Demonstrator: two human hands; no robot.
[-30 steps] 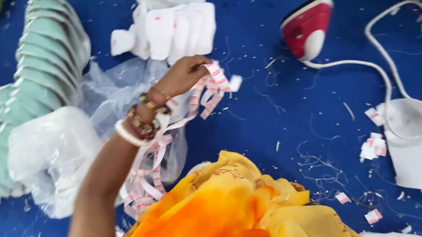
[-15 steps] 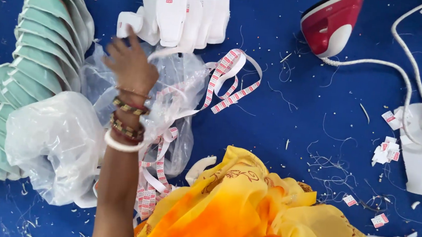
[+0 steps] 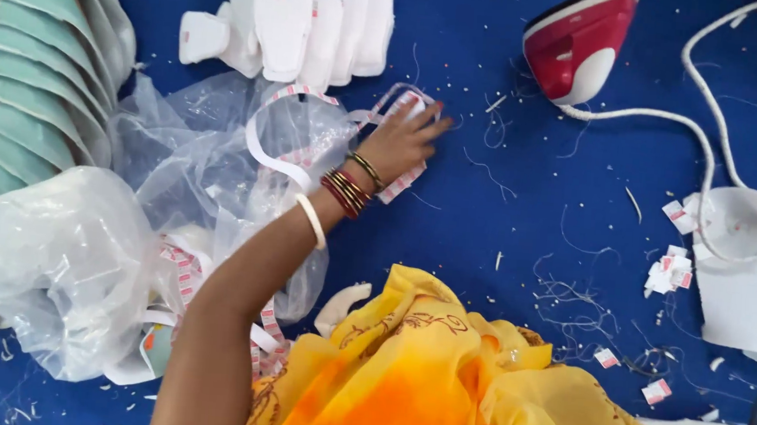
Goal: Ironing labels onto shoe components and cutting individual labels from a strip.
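Observation:
My left hand (image 3: 401, 139), with bangles on the wrist, reaches out from the lower left and rests on the end of a long white strip of red-printed labels (image 3: 302, 93) lying on the blue surface. Its fingers point right and press the strip down. The strip loops back over a crumpled clear plastic bag (image 3: 195, 164) and runs under my arm. My right hand is out of view. A yellow and orange garment (image 3: 438, 376) fills the lower middle.
A fanned stack of pale green cut pieces (image 3: 34, 64) lies at the left, above a filled plastic bag (image 3: 46, 260). White cut pieces (image 3: 312, 21) sit at top centre. A red and white iron (image 3: 581, 45) with its cord (image 3: 703, 138) is top right, near loose labels (image 3: 669, 270).
My left hand swung from the plastic bag at the left over to the right and came down on the end of the label strip. The view shifted slightly.

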